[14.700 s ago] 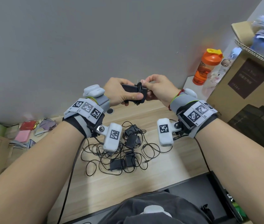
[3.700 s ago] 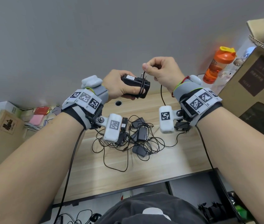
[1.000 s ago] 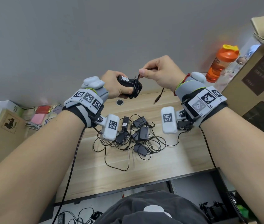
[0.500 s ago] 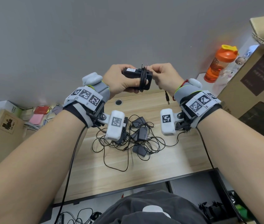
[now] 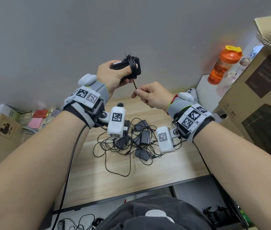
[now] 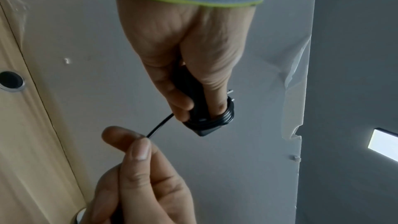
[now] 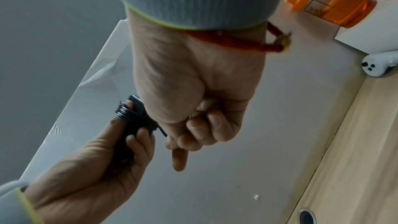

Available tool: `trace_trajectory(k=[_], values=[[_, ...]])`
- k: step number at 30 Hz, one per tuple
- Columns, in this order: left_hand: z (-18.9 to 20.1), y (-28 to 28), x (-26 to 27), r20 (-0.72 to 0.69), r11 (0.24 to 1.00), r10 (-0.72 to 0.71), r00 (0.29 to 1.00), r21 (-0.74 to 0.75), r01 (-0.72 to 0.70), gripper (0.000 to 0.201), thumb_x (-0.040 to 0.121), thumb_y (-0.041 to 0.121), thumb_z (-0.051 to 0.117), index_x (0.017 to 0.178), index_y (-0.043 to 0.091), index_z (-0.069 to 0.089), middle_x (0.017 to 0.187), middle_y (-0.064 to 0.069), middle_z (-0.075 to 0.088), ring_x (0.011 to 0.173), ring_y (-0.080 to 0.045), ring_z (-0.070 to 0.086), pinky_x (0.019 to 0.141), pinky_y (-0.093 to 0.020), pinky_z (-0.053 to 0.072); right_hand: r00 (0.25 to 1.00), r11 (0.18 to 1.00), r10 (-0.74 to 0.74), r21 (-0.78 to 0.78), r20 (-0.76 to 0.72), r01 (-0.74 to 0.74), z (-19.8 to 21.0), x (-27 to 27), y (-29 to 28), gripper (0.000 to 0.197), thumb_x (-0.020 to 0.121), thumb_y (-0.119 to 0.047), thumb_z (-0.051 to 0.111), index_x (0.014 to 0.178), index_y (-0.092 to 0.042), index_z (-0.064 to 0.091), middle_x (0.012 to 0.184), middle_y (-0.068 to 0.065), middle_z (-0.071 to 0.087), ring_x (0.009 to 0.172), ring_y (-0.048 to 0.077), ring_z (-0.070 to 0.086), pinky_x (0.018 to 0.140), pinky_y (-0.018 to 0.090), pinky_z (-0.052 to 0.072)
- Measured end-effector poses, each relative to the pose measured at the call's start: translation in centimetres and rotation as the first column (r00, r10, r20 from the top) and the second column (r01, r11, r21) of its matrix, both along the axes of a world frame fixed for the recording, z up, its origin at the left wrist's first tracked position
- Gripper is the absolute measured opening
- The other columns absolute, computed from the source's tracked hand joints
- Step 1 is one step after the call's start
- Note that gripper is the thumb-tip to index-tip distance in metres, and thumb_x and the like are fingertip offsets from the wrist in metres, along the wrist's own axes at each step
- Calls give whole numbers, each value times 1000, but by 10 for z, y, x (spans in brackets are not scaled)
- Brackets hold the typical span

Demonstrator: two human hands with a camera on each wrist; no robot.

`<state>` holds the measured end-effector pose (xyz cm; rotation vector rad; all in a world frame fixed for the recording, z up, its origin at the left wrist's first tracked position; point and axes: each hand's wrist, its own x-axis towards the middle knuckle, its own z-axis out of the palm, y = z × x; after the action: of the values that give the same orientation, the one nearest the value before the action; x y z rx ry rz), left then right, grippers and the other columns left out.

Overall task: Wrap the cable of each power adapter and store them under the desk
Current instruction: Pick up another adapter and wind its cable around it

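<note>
My left hand [image 5: 114,75] grips a black power adapter [image 5: 126,66] raised in front of the grey wall, its thin black cable [image 5: 132,64] coiled several times round the body. The thumb lies over the coils [image 6: 226,113] in the left wrist view. My right hand [image 5: 149,95] sits lower and to the right, pinching the short loose cable end [image 5: 135,84] between thumb and forefinger. The stretch of cable [image 6: 160,125] between the two hands is taut. The right wrist view shows the adapter [image 7: 131,125] in my left hand beside my right fist [image 7: 193,125].
A tangle of several black adapters and loose cables [image 5: 136,141] lies on the wooden desk [image 5: 114,180] below my hands. An orange bottle [image 5: 222,65] and large cardboard boxes [image 5: 261,100] stand at the right, small boxes [image 5: 0,138] at the left. More cables [image 5: 78,223] lie under the desk.
My left hand has lifted the adapter higher and tilted it. My right hand has dropped below it, pulling the remaining cable end down and taut.
</note>
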<state>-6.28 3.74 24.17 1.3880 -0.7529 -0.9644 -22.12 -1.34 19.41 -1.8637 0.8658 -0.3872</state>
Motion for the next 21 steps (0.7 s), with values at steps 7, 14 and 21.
trace_trajectory(k=[7, 14, 21], values=[[-15, 3, 17, 145, 995, 48, 988, 77, -59, 36, 70, 17, 88, 93, 5, 64, 69, -12, 71, 55, -21, 65, 54, -24, 53, 995, 988, 33, -149, -91, -46, 12, 5, 1, 27, 99, -27, 55, 95, -12, 76, 60, -6, 58, 41, 1, 41, 50, 16, 38], [-22, 7, 13, 263, 988, -34, 964, 151, -6, 25, 72, 4, 84, 81, 9, 61, 70, -9, 66, 47, -12, 65, 49, -21, 54, 987, 999, -20, -22, 159, 24, 28, 8, -2, 9, 93, -5, 63, 87, -11, 66, 78, 12, 73, 64, 20, 69, 60, 24, 54], [-21, 6, 10, 309, 983, -100, 946, 176, 47, 44, 72, 9, 86, 95, 10, 48, 83, -14, 67, 53, -20, 68, 52, -29, 58, 963, 997, -75, -7, 257, 79, 30, 6, -5, 5, 92, -6, 66, 92, -8, 70, 65, 5, 60, 56, 12, 54, 59, 21, 50]])
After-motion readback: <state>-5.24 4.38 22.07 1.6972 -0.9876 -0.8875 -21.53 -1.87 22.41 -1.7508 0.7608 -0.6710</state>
